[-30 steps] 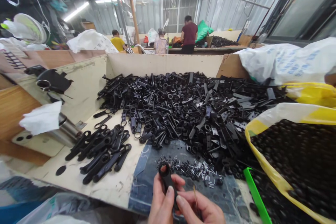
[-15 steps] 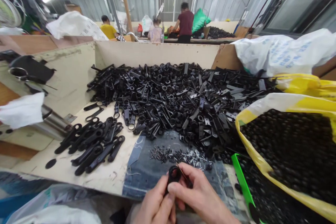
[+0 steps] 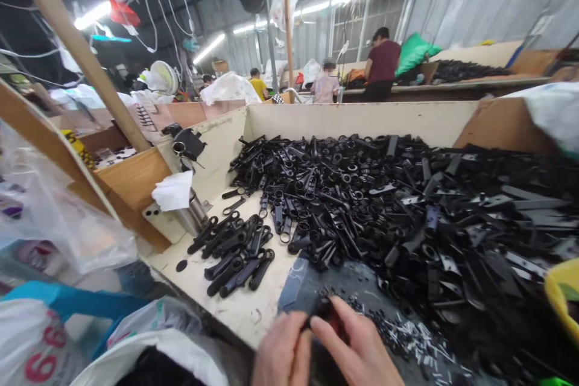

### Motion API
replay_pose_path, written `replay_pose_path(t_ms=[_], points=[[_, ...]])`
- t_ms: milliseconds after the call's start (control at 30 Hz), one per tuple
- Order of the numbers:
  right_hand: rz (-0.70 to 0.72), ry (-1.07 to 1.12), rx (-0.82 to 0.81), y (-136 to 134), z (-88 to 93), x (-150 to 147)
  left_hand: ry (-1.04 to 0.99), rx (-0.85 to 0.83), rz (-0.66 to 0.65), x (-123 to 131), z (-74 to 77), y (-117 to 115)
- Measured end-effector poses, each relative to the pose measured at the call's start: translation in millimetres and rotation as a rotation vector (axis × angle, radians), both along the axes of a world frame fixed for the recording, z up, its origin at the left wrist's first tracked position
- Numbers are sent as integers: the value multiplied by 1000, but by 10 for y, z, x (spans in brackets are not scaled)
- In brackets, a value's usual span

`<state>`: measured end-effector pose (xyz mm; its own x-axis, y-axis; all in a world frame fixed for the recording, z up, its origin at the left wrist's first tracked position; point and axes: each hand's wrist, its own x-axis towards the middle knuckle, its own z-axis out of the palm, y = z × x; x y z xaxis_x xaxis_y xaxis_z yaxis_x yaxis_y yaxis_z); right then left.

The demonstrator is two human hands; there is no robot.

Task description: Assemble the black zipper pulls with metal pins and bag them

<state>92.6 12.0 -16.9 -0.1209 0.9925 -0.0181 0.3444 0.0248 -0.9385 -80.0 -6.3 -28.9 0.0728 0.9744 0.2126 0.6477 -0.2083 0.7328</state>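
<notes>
At the front edge of the table, my left hand (image 3: 281, 347) and my right hand (image 3: 362, 347) are closed together on a small black plastic part with a ring end (image 3: 322, 307). Fingers hide most of this part and motion smears it. Under the hands lies a blue denim cloth (image 3: 294, 283). Small dark and silvery pins (image 3: 414, 332) are scattered on the cloth, just right of my right hand. To the left, long black handles with ring ends (image 3: 237, 253) lie in a loose group on the pale tabletop.
A wide heap of black parts (image 3: 344, 187) fills the table's back and right. A steel cylinder (image 3: 192, 214) with white tissue stands at left. A yellow bag (image 3: 561, 289) is at the right edge. An open white bag (image 3: 194, 353) sits below the table. People work further back.
The view has swung to the left, so more of the left side shows and the yellow bag is mostly out of sight. Both hands still hold the black part, now closer to the denim's left side.
</notes>
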Motion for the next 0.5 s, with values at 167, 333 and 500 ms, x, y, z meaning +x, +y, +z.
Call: replay_pose_path(t_ms=[167,333,500], points=[[-16,-307,122,455,298,107,380,367,285,-750,267,752],[-254,-575,189,810,363,489,448,517,221,-1160,38,1258],[-258,-763,175,1011,379,587,465,591,146,-1132,-104,1257]])
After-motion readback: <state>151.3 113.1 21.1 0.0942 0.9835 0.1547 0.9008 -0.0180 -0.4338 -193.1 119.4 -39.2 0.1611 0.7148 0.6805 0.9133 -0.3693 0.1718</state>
